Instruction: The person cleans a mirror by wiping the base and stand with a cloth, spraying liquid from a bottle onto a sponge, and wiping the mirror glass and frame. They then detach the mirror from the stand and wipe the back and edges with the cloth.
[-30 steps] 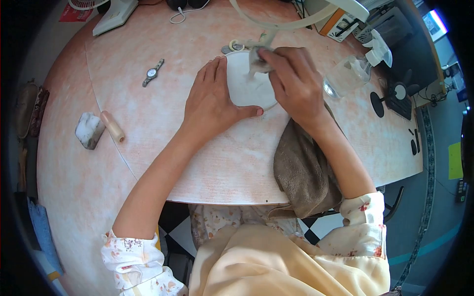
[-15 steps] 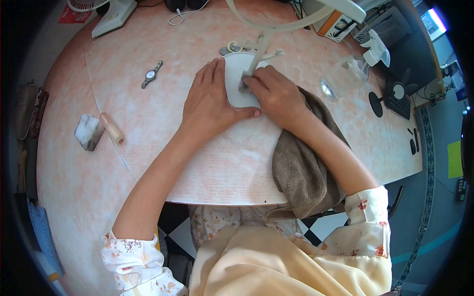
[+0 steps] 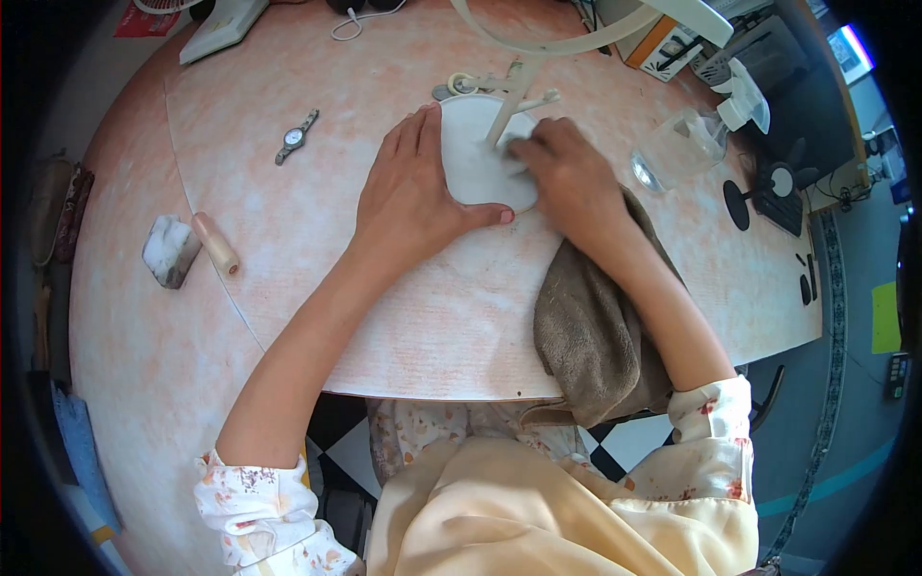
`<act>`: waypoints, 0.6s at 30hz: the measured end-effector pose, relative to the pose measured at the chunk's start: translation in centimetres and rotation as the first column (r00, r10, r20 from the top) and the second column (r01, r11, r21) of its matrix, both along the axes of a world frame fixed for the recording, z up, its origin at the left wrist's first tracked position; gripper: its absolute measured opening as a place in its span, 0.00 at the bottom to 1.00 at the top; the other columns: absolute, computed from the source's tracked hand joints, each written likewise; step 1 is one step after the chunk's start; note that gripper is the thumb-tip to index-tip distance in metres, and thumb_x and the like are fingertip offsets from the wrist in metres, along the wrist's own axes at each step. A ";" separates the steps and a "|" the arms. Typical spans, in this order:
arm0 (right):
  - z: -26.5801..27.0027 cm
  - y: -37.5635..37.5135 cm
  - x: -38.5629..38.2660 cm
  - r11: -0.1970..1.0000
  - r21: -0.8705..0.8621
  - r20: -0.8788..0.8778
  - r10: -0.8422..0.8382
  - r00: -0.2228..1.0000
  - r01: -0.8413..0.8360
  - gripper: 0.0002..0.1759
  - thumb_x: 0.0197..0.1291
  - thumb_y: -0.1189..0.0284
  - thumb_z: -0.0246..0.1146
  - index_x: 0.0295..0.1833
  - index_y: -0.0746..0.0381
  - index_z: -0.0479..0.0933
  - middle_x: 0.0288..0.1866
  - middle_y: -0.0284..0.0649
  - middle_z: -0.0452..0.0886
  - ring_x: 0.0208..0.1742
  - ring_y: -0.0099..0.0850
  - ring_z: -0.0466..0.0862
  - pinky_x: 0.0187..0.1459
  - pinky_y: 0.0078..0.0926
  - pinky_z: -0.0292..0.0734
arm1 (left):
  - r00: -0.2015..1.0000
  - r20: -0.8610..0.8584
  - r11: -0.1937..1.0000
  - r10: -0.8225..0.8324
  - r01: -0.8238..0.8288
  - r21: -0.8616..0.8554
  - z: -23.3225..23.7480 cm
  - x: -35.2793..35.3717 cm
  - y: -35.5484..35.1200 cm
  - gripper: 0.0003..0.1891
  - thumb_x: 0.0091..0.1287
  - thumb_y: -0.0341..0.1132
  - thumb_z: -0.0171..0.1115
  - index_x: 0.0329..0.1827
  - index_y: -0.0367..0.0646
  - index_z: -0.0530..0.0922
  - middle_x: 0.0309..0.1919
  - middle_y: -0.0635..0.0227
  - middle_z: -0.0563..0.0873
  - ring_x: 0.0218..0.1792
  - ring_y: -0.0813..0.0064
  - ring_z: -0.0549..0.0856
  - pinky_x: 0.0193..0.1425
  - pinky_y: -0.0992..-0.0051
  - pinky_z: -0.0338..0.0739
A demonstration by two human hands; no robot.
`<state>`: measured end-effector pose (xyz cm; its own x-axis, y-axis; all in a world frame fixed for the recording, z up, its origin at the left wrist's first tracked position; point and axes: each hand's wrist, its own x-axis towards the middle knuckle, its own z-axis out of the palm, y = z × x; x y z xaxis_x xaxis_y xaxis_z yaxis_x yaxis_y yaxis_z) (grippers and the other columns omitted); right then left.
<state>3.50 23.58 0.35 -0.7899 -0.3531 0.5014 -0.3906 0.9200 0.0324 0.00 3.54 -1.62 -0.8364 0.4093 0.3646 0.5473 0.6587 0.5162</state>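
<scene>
A round white base [image 3: 471, 163] with an upright stem lies on the table, and the stem rises to a white ring [image 3: 557, 43]. My left hand [image 3: 408, 192] rests flat along the base's left edge, fingers extended and thumb stretched out at its lower edge. Over the right part of the base is my right hand [image 3: 571, 178], fingers curled and blurred by motion; a small greyish thing seems pinched at its fingertips, too smeared to name. Beneath my right forearm a brown cloth [image 3: 591, 331] hangs over the table's front edge.
On the left lie a watch [image 3: 295, 137], a white-grey block [image 3: 171, 252] and a wooden cylinder [image 3: 215, 244]. A clear spray bottle [image 3: 687, 144] is at the right, near a black stand [image 3: 737, 205]. Tape [image 3: 463, 84] lies behind the base.
My right hand has moved to the right across the base, away from the stem. My left hand stays at the left edge. The whole view has shifted slightly.
</scene>
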 end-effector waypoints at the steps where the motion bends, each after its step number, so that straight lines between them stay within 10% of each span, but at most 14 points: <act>1: 0.4 0.1 0.2 0.997 0.006 0.038 -0.080 0.996 0.080 0.14 0.52 0.78 0.61 0.46 0.63 0.82 0.43 0.42 0.79 0.49 0.40 0.81 0.47 0.38 0.81 | 1.000 -0.005 1.000 0.001 -0.001 0.003 -0.2 0.0 0.1 0.65 0.38 0.58 0.82 0.75 0.26 0.58 0.72 0.44 0.67 0.75 0.51 0.64 0.78 0.61 0.61; 8: 0.5 -3.6 -0.2 0.987 -0.064 0.089 0.154 0.984 -0.148 0.14 0.50 0.77 0.63 0.45 0.63 0.82 0.45 0.44 0.80 0.51 0.42 0.81 0.49 0.40 0.81 | 0.998 -0.053 0.999 -0.029 0.028 -0.021 -0.6 -0.4 -0.1 0.66 0.40 0.60 0.81 0.74 0.22 0.57 0.71 0.43 0.68 0.75 0.51 0.65 0.78 0.64 0.61; 11: 1.4 -1.6 0.3 0.994 0.061 0.091 0.086 0.992 -0.092 0.16 0.47 0.79 0.64 0.45 0.63 0.82 0.46 0.44 0.80 0.49 0.42 0.82 0.49 0.40 0.80 | 1.000 -0.001 1.000 0.004 -0.004 -0.008 -0.2 -0.2 0.1 0.66 0.38 0.58 0.82 0.75 0.27 0.58 0.72 0.44 0.68 0.75 0.51 0.65 0.77 0.62 0.62; 18: 6.2 4.4 9.0 0.868 -0.414 0.035 -0.285 0.958 0.274 0.13 0.61 0.77 0.65 0.51 0.65 0.80 0.43 0.44 0.83 0.41 0.35 0.82 0.42 0.30 0.76 | 0.998 0.040 0.997 0.044 -0.042 -0.059 0.5 0.2 0.1 0.66 0.39 0.61 0.81 0.77 0.30 0.56 0.73 0.45 0.67 0.75 0.52 0.64 0.79 0.62 0.60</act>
